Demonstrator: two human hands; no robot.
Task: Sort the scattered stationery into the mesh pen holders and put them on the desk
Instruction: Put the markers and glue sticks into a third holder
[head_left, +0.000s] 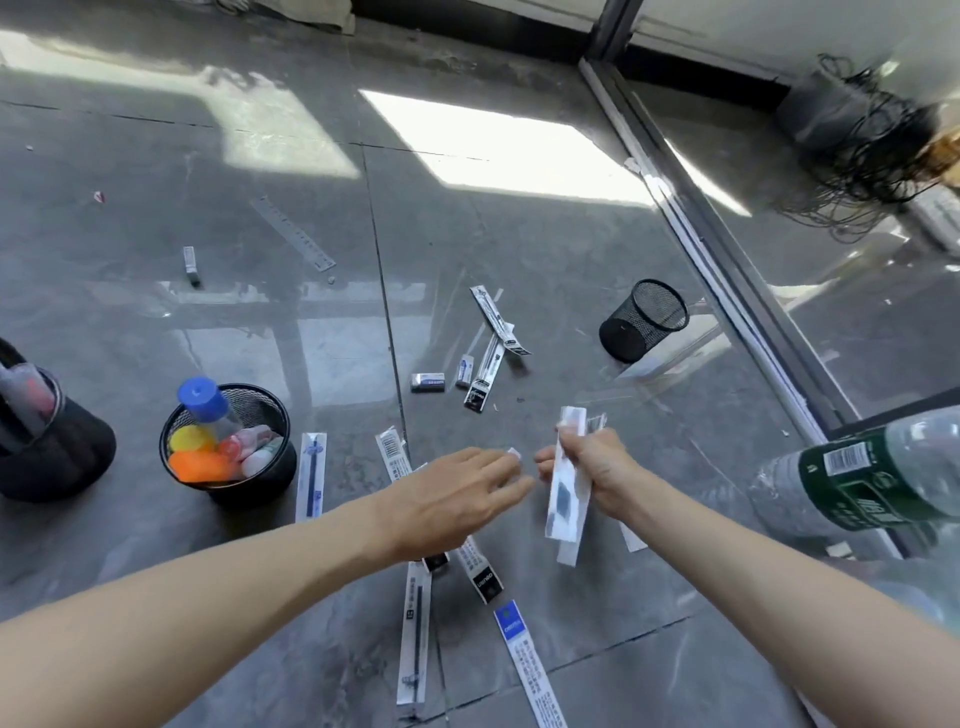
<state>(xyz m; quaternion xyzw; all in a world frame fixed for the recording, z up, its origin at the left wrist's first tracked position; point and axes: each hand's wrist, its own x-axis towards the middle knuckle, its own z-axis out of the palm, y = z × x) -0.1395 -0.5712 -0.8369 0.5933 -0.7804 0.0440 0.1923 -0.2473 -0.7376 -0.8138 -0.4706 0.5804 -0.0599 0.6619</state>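
My right hand (597, 470) grips a bundle of white pen-refill packets (567, 491), held upright above the grey floor. My left hand (457, 496) reaches toward it with fingers straight, holding nothing. More refill packets lie on the floor: one (311, 475) beside the full mesh holder (228, 447), several under my arms (415, 639), and a few farther off (491, 332) with two erasers (428, 382). An empty black mesh holder (644, 319) lies tipped at the right. A clear ruler (293, 234) lies far back.
A plastic water bottle (857, 473) with a green label fills the right edge. A black bag (47, 436) sits at the left. A metal door track (727, 249) runs diagonally on the right, with tangled black cables (862, 150) beyond it.
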